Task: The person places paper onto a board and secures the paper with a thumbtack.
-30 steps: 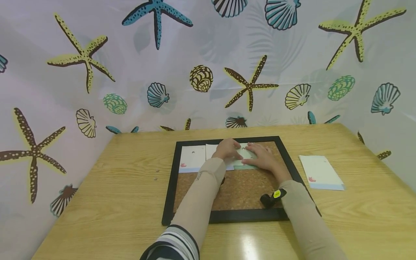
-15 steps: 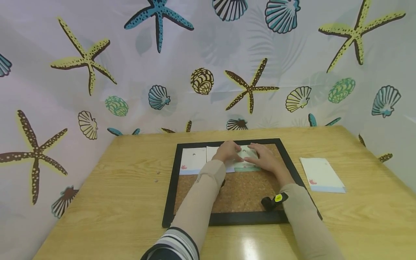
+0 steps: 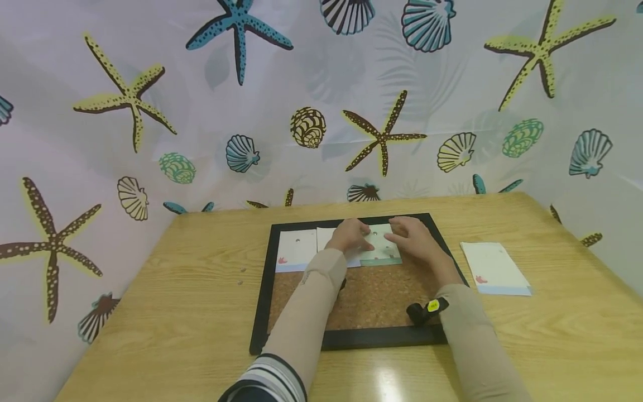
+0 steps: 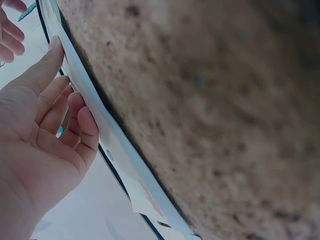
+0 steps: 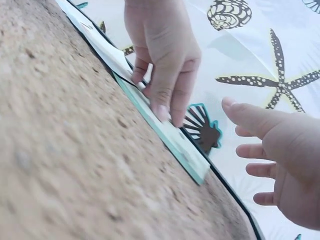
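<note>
Three paper cards line the top of a framed cork board (image 3: 377, 296). The green-edged card (image 3: 384, 254) is on the right, with a silver thumbtack (image 3: 375, 233) near its top. My left hand (image 3: 349, 235) rests over the middle card (image 3: 325, 235) and the green-edged card's left side, thumb extended along the paper and fingers bent in the left wrist view. A small pale thing (image 5: 141, 86) shows by its fingertips in the right wrist view. My right hand (image 3: 416, 240) hovers just right of the green-edged card, fingers loosely spread, holding nothing.
The left card (image 3: 297, 251) bears its own tack. Two small silver tacks (image 3: 243, 270) lie on the wooden table (image 3: 196, 312), left of the board. A blue-edged stack of paper (image 3: 494, 268) lies to the right. A patterned cloth (image 3: 276, 84) stands behind the table.
My right hand has lifted off the green-edged card and drawn to the right, uncovering more of it. The left hand stays in nearly the same place.
</note>
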The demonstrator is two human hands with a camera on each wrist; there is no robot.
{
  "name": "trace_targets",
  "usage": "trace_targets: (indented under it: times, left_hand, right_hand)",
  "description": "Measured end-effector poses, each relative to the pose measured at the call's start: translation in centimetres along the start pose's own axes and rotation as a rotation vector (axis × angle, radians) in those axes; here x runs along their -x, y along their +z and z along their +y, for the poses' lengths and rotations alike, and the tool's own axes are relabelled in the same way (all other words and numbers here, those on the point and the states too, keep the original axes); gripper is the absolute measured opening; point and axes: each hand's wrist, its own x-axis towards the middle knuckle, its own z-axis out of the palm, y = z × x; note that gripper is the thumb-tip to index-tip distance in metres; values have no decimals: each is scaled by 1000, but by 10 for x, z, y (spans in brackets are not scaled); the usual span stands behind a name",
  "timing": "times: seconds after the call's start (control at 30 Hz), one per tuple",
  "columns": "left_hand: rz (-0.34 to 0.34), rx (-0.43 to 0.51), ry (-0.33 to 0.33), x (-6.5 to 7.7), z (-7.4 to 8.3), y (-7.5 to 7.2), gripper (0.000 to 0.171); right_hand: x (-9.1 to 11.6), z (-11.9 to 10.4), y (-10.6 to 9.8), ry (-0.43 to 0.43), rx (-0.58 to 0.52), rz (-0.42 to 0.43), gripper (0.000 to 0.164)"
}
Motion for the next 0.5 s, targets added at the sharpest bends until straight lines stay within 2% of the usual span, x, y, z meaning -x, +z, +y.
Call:
trace_targets:
  times: [0.1, 0.27, 0.37, 0.5]
  left_hand:
    - [6, 8, -2, 0, -2, 1, 47]
    - [2, 18, 1, 1, -2, 2, 47]
    - [8, 15, 14, 2, -3, 2, 47]
    - [13, 7, 25, 1, -3, 2, 47]
  right_hand:
    - [5, 1, -8, 46, -6, 3, 51]
    - [10, 7, -19, 67, -8, 3, 53]
    - [13, 11, -25, 65, 17, 9, 55]
    - [19, 16, -37, 112, 86, 13, 56]
